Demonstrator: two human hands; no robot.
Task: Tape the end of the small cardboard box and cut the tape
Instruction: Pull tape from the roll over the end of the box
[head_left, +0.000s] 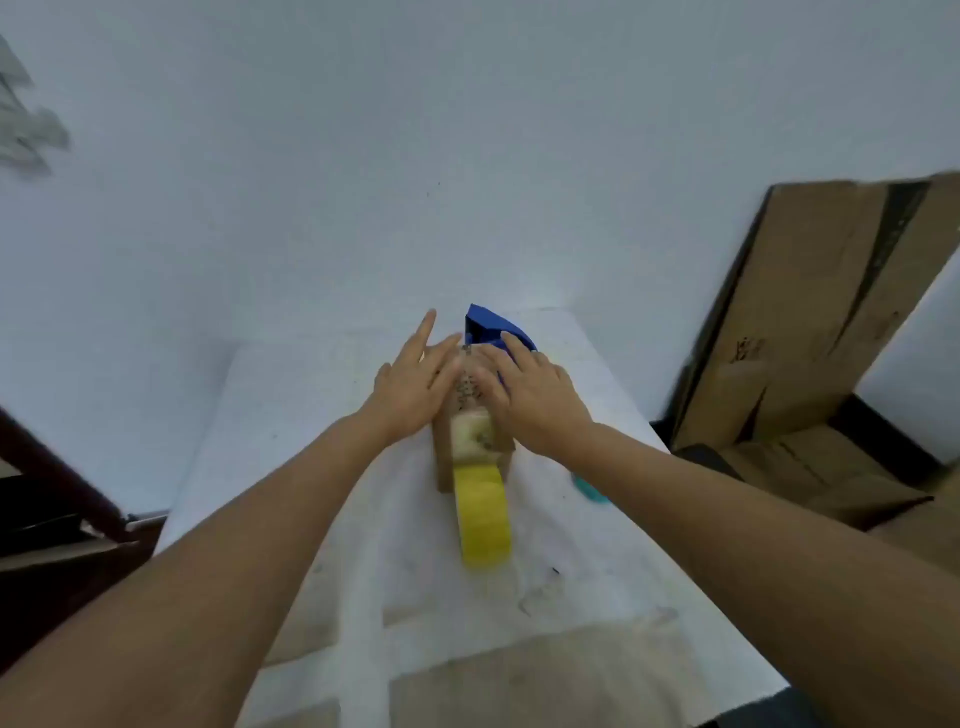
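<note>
A small cardboard box (470, 439) stands in the middle of the white-covered table (311, 415). Clear tape runs over its top and down its near end to a yellow tape roll (484, 517) that lies on the table in front of it. My left hand (415, 387) rests flat on the box's left side with fingers spread. My right hand (530, 395) lies flat on its top right, fingers pressing along the tape. Neither hand grips anything.
A blue object (493, 327) sits just behind the box. A teal item (589, 491) peeks out under my right forearm. Large flattened cardboard boxes (810, 332) lean against the wall at right. Dark furniture (47, 499) stands at left.
</note>
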